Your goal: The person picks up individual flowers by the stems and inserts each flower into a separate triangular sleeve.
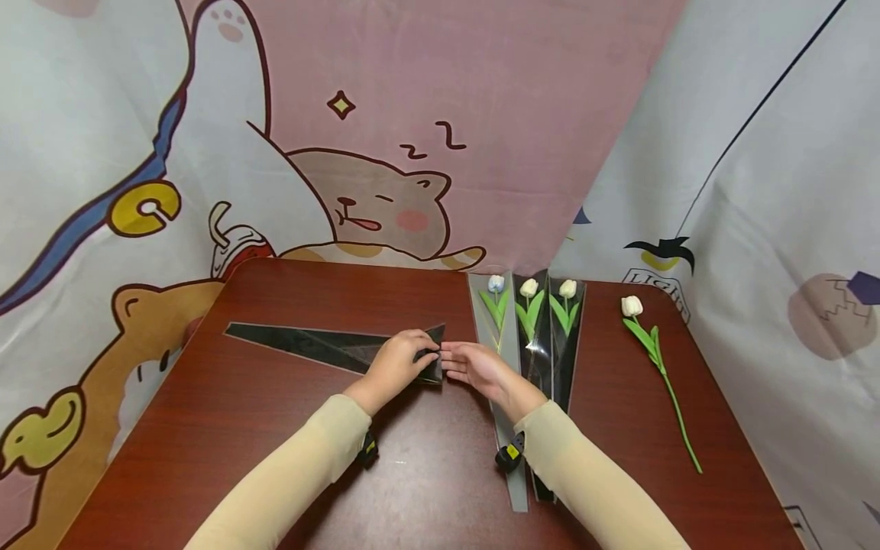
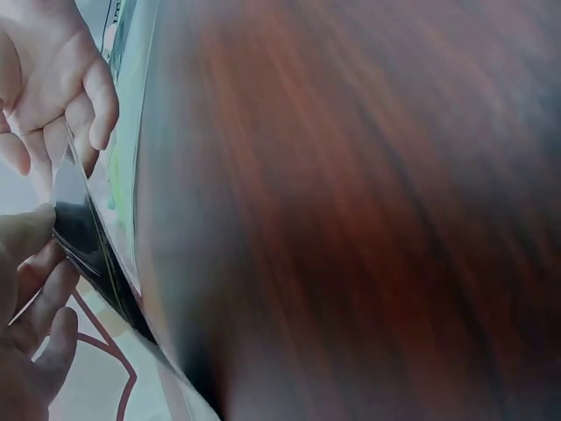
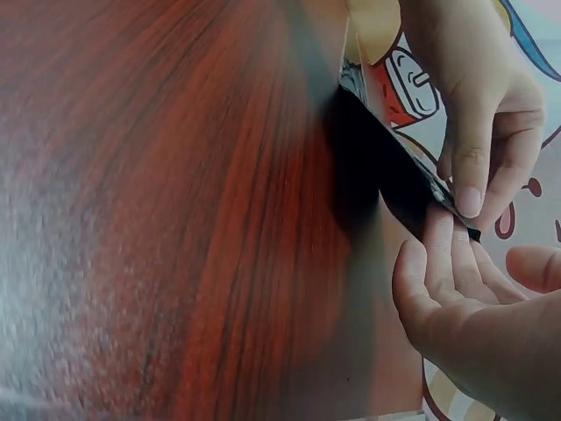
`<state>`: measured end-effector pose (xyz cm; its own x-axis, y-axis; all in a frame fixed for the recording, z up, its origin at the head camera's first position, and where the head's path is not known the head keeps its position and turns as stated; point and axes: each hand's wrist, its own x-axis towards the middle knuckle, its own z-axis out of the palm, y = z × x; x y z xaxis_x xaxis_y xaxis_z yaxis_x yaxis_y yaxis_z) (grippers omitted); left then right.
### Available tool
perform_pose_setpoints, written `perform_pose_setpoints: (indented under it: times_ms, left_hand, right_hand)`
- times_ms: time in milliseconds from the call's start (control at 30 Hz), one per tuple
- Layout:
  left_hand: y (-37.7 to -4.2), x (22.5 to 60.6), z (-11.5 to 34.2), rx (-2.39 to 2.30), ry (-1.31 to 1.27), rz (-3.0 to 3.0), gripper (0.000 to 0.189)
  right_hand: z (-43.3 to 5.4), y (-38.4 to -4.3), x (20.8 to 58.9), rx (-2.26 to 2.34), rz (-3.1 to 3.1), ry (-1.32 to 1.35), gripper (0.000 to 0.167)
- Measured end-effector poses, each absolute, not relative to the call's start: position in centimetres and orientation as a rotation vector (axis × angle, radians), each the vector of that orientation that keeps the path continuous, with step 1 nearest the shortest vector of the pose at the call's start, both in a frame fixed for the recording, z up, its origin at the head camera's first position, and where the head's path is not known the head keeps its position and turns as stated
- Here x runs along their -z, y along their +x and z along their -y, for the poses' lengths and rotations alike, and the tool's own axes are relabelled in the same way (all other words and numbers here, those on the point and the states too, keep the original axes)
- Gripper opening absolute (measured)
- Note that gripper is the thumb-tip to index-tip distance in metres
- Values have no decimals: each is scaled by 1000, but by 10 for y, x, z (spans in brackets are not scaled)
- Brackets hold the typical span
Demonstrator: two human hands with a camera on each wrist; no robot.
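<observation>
A long tapered black flower sleeve lies across the table with its narrow end to the left. My left hand pinches the wide end between thumb and fingers. Facing it, my right hand has its fingers extended at the sleeve's mouth, thumb apart. In the right wrist view the fingertips of the right hand reach the edge of the black sleeve, right below the left thumb. The left wrist view shows the sleeve's edge lifted between both hands.
Right of my hands stand side by side a pale blue tulip in a grey sleeve and two white tulips in black sleeves. A loose white tulip lies farther right on the brown table. A printed curtain hangs behind.
</observation>
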<state>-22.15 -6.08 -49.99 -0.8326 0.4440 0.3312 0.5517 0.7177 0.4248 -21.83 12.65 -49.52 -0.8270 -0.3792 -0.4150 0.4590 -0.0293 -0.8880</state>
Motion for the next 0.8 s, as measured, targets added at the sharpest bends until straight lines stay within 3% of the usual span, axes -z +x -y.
perform_pose_setpoints:
  times_ms: [800]
  left_hand:
    - [-214, 503, 59, 926, -715, 2693, 14]
  right_hand:
    - [-130, -214, 496, 1879, -1740, 72, 40]
